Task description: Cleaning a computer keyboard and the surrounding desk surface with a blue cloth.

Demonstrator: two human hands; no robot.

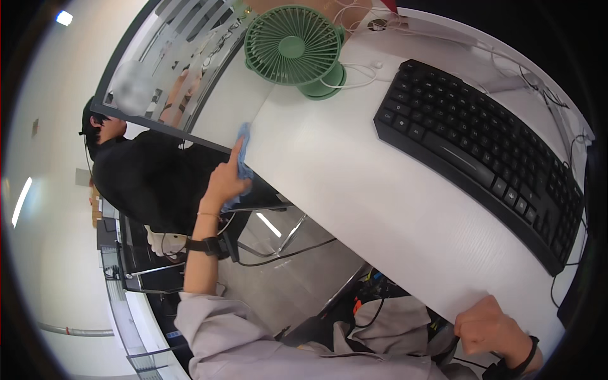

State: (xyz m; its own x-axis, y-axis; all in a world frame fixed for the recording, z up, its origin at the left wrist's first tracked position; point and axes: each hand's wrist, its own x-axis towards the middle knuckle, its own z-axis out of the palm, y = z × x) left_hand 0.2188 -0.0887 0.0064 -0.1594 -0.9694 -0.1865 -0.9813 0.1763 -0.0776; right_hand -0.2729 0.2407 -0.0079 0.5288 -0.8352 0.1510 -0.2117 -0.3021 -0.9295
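At the left end of the white desk [323, 156], my left hand [224, 181] holds a crumpled blue cloth [244, 161]. Its index finger points up along the cloth, which lies against the corner where the desk meets the low partition. Part of the cloth hangs below the palm. My right hand [487, 325] is curled into a fist at the desk's front edge on the right; nothing shows in it. A black keyboard [479, 152] lies across the right of the desk. Beyond the cloth stands a green desk fan [292, 52] with a white cable.
A dark-framed glass partition [142, 124] rises at the left end. Behind it sits a person in black [147, 175]. A black cable [289, 259] hangs below the left wrist. White cords [354, 16] lie by a cable hole [377, 24] at the back.
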